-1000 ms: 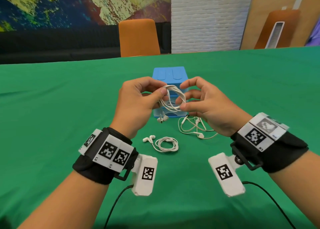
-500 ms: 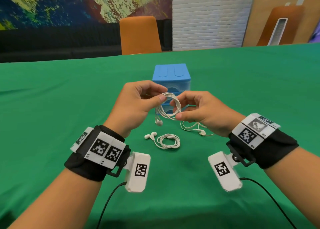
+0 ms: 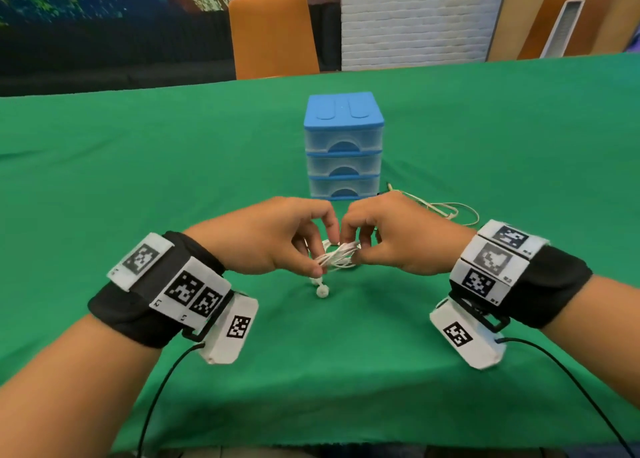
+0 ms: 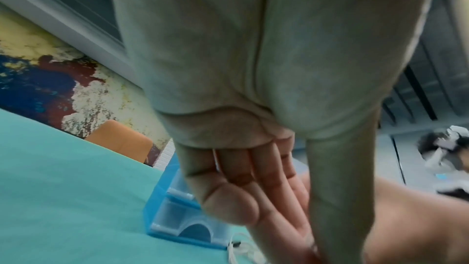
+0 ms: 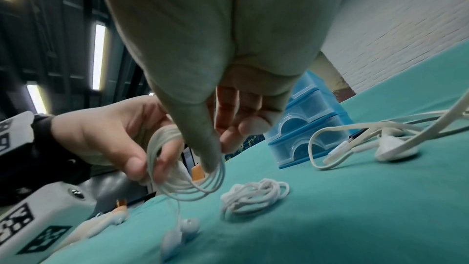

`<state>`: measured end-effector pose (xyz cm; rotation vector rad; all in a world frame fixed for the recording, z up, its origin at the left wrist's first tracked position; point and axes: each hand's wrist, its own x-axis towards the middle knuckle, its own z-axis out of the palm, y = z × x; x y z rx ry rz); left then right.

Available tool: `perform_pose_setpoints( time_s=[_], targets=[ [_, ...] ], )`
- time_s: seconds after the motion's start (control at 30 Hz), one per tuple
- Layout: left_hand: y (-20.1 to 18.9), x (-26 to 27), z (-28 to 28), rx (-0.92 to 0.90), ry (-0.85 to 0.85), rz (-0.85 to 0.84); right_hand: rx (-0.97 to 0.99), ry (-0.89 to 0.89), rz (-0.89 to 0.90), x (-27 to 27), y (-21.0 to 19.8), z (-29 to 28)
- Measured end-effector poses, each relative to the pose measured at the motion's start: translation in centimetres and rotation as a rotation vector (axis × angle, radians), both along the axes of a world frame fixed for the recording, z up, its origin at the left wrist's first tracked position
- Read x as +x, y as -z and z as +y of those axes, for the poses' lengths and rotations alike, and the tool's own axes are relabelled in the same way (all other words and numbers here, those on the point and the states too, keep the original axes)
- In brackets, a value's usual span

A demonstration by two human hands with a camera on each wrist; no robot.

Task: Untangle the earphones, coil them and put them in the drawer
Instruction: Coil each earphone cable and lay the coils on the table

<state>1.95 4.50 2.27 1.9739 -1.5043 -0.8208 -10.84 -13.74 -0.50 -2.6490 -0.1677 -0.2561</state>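
Both hands hold a coil of white earphone cable [image 3: 337, 255] just above the green table. My left hand [image 3: 318, 249] pinches its left side, and my right hand [image 3: 353, 246] pinches the right side. In the right wrist view the thumb presses on the coil's loops [image 5: 187, 178]. The coil's two earbuds [image 3: 322, 289] hang down to the cloth. A second, coiled set [image 5: 253, 194] lies on the table right beside the held one, hidden by my hands in the head view. A blue three-drawer unit [image 3: 343, 146] stands behind my hands with all drawers closed.
A loose, uncoiled earphone set [image 3: 446, 208] lies to the right of the drawer unit, near my right wrist. The green cloth table [image 3: 138, 180] stretches wide on both sides. An orange chair [image 3: 273, 35] stands at the far edge.
Both hands have come down from in front of the drawer unit to just above the table, carrying the coil. The loops are now squeezed flat, and the drawer unit shows in full.
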Motion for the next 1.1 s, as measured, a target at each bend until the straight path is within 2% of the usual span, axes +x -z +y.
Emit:
perform_pose_setpoints(
  time_s=[0.1, 0.2, 0.3, 0.43, 0.57, 0.7, 0.9, 1.1],
  targets=[
    [0.8, -0.4, 0.0, 0.074, 0.054, -0.087, -0.166, -0.091, 0.072, 0.0, 0.2, 0.4],
    [1.2, -1.0, -0.1, 0.139, 0.115, -0.136, -0.242, -0.139, 0.19, -0.1, 0.4, 0.7],
    [1.4, -1.2, 0.1, 0.174, 0.144, -0.079, -0.276, -0.182, 0.267, -0.5, 0.4, 1.0],
    [1.1, -1.0, 0.6, 0.202, 0.16, 0.035, -0.296, -0.221, 0.285, -0.9, -0.1, 1.5],
    [0.2, -0.8, 0.7, 0.076, 0.026, 0.037, -0.313, -0.224, 0.333, -1.2, -0.7, 1.7],
    [-0.1, -0.3, 0.4, -0.026, -0.057, -0.099, -0.239, -0.226, 0.333, -1.2, -1.0, 1.7],
    [0.1, 0.4, -0.6, -0.059, -0.094, -0.194, -0.137, -0.095, 0.212, -0.5, -2.3, -0.3],
    [-0.8, 1.3, -2.9, -0.148, -0.146, -0.26, -0.061, 0.238, 0.11, 0.5, -3.7, -5.7]
  ],
)
